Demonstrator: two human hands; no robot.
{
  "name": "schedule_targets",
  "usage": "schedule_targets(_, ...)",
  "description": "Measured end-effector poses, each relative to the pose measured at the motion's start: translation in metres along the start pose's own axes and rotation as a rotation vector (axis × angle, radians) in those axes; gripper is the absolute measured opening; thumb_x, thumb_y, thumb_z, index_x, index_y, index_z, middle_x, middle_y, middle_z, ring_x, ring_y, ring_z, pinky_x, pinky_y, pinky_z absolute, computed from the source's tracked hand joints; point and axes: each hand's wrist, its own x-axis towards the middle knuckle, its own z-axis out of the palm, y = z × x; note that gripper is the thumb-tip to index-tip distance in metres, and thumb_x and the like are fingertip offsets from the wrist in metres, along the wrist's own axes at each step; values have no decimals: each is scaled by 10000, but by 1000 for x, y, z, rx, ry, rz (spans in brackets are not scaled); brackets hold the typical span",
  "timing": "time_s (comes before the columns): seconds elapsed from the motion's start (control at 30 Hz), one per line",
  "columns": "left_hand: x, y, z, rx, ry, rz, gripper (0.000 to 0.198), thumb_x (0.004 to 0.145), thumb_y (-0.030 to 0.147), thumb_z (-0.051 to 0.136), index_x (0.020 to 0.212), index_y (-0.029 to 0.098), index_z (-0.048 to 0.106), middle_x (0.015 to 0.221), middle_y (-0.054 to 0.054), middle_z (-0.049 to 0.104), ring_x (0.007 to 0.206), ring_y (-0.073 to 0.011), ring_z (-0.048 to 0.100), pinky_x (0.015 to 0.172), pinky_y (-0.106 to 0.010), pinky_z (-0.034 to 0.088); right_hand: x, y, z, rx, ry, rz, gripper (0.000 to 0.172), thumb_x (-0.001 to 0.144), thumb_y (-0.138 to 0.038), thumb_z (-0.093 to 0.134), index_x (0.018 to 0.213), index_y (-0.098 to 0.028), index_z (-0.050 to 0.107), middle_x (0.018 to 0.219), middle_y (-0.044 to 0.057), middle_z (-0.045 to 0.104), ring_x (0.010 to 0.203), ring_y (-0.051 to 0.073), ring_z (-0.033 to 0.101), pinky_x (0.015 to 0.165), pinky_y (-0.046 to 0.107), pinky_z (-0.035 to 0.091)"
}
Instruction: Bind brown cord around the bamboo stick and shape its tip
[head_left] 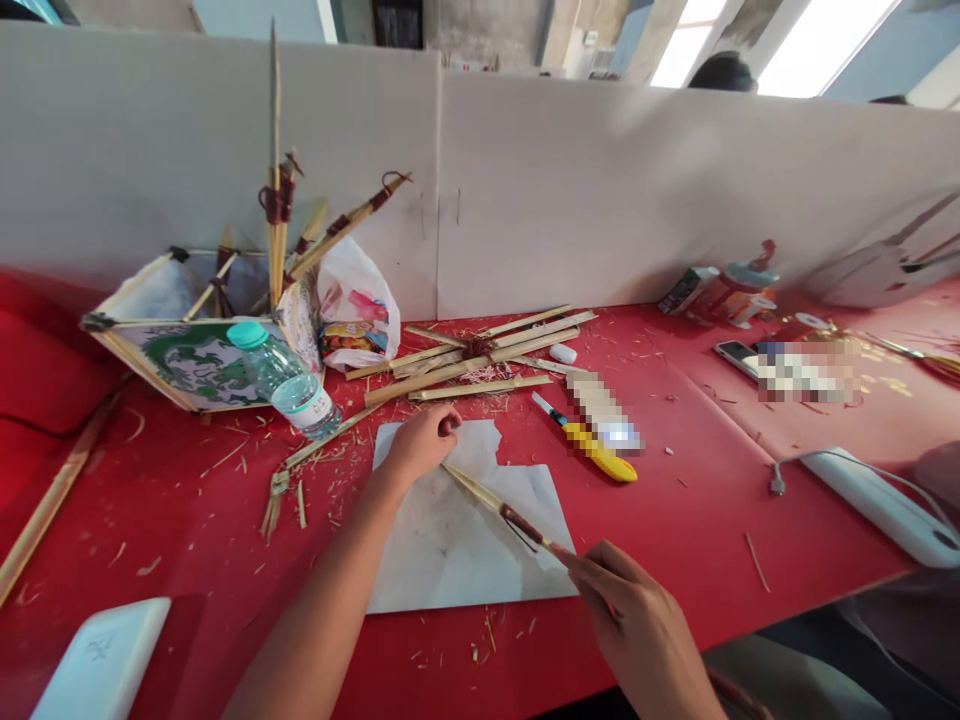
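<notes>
A slim bamboo piece (480, 490) with a brown binding lies slantwise over a creased white paper sheet (450, 560). Its lower right end is pinched between the fingers of my right hand (634, 610). Near its upper left tip is my left hand (427, 440), fingers curled together above the top of the paper; whether they hold anything is too small to make out. A yellow cutter (600, 453) with its blade out rests right of the paper. Bamboo strips (465, 362) are piled beyond the sheet.
A water bottle (289, 380) leans before a patterned box (202, 365) with upright bamboo pieces. Beside it sits a plastic bag (360, 305). Shavings litter the red table (247, 560). At right are a phone (735, 358), a white power strip (885, 505) and a cable. A partition (540, 200) stands behind.
</notes>
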Motion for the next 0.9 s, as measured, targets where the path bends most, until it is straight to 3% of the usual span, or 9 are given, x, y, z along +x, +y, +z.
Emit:
schedule_targets(0.13, 0, 1, -1, 0, 3, 3, 170, 829, 168, 636, 978, 221, 698, 883, -17, 710, 787, -170, 633, 690, -267, 425, 18, -15, 14, 30, -48, 1, 404, 1002, -240, 459, 1194, -315, 807, 829, 63, 702, 676, 157, 705, 566, 204, 522)
schedule_targets(0.4, 0, 1, -1, -1, 5, 2, 162, 835, 170, 638, 977, 220, 700, 891, -21, 709, 804, -172, 638, 697, -268, 430, -10, 28, -10, 51, -37, 26, 346, 981, -326, 521, 1149, -334, 824, 788, 47, 700, 596, 132, 676, 521, 171, 518)
schedule_targets(0.63, -1, 3, -1, 23, 3, 6, 166, 839, 160, 639, 979, 227, 697, 865, -14, 700, 786, -178, 630, 686, -279, 420, 14, -5, 11, 102, -92, 30, 394, 997, -259, 464, 1152, -309, 824, 852, 70, 717, 709, 169, 714, 593, 217, 536)
schedule_targets(0.77, -1, 2, 0, 40, 4, 8, 169, 846, 166, 637, 989, 236, 694, 882, -13, 700, 794, -184, 625, 689, -290, 405, 3, 18, 1, 133, -123, 85, 400, 981, -256, 466, 1147, -296, 828, 852, 71, 711, 688, 167, 696, 595, 226, 524)
schedule_targets(0.9, 0, 1, 0, 47, 2, 5, 176, 843, 164, 641, 993, 243, 688, 881, -7, 698, 781, -182, 616, 673, -293, 380, -9, 37, -20, 149, -261, 151, 365, 978, -296, 510, 1179, -310, 815, 816, 44, 680, 641, 151, 653, 578, 223, 490)
